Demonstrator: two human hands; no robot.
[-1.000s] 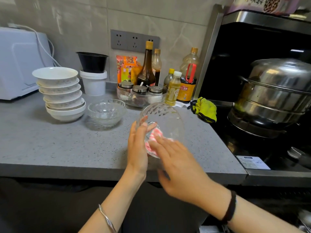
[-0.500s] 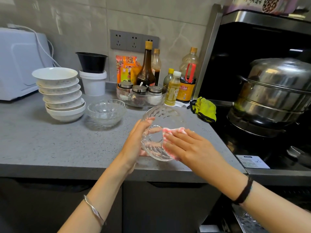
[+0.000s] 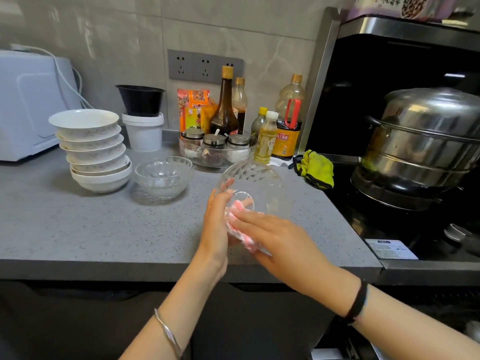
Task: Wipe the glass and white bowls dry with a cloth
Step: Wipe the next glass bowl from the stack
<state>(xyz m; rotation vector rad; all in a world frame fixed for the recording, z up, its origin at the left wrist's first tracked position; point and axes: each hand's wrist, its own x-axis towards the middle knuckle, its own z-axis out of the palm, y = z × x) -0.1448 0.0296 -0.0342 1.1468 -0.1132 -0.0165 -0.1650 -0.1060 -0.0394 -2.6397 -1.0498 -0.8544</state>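
I hold a clear patterned glass bowl (image 3: 259,183) tilted above the counter, its base turned toward me. My left hand (image 3: 217,224) grips its left side, fingers wrapped against the glass. My right hand (image 3: 280,237) lies over a pink and white cloth (image 3: 244,232) and presses it with straight fingers onto the bowl's lower outside. More glass bowls (image 3: 163,175) sit nested on the grey counter (image 3: 91,229) to the left. Beside them stands a stack of several white bowls (image 3: 91,152).
Behind the bowls stand a tray of spice jars (image 3: 215,149), sauce and oil bottles (image 3: 224,110) and a white tub (image 3: 144,131) topped by a black bowl. A yellow cloth (image 3: 315,168) lies by the stove, where a steel pot (image 3: 420,141) sits. A white appliance (image 3: 28,105) fills the far left.
The bowl has turned in my left hand so its base faces me more. My right hand has slid the cloth down and left across the glass.
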